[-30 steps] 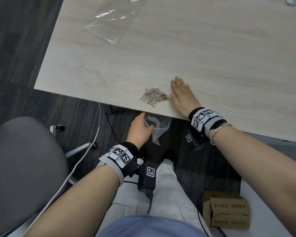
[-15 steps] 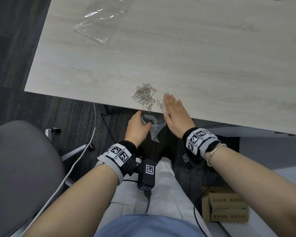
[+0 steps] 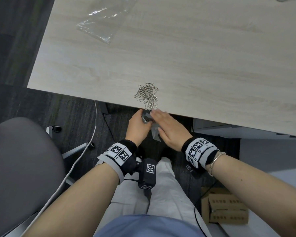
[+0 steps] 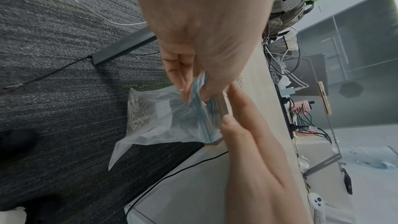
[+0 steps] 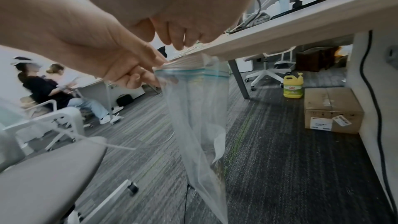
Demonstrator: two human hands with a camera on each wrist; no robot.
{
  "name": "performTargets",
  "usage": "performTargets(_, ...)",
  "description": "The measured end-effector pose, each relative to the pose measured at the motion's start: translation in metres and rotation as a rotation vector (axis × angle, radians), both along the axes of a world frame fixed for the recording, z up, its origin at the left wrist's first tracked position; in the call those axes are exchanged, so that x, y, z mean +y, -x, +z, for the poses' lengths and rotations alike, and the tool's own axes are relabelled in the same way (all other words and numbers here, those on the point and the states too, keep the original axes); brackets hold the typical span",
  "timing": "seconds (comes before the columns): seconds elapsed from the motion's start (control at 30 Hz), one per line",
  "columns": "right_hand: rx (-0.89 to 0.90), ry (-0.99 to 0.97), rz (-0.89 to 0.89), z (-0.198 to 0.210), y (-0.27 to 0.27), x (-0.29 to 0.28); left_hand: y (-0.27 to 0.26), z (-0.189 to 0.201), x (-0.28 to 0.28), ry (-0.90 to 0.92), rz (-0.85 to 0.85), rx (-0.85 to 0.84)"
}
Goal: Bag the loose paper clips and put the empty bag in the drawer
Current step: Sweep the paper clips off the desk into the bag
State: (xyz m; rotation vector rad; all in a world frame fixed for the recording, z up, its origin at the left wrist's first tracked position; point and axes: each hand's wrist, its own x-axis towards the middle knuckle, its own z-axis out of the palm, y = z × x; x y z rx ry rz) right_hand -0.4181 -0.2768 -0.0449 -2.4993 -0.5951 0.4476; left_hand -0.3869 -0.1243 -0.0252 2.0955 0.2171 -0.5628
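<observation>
While left hand (image 3: 138, 124) pinches the clear zip bag (image 5: 198, 108) at the woodgrain desk (image 3: 195, 65) edge, flat right hand (image 3: 169, 129) sits by wire paper clips (image 3: 148, 96)

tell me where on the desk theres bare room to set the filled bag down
The widest bare stretch of the desk lies right of the paper clips and runs to the right edge. A narrower patch lies between the clips and the empty bag. The near edge is crowded: the left hand holds the zip bag there, with the right hand beside it.
</observation>
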Motion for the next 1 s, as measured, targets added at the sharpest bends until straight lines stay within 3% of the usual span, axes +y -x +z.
performTargets(0.2,-0.049,0.098,-0.142,0.000,-0.036,0.009,-0.002,-0.005,0.009,0.010,0.036,-0.005)
performTargets(0.37,-0.042,0.224,-0.034,-0.006,-0.033,0.010,-0.004,-0.005,0.014,-0.044,0.040,-0.010)
performTargets(0.6,-0.008,0.045,0.129,-0.006,-0.011,0.008,-0.004,-0.004,0.015,-0.015,0.050,0.021)
performTargets(0.73,-0.050,0.014,0.024,0.001,-0.024,0.010,-0.004,-0.008,0.017,-0.021,0.041,0.028)
performTargets(1.0,-0.075,0.211,-0.020,0.000,-0.062,0.030,-0.006,-0.006,0.026,-0.038,0.062,0.011)
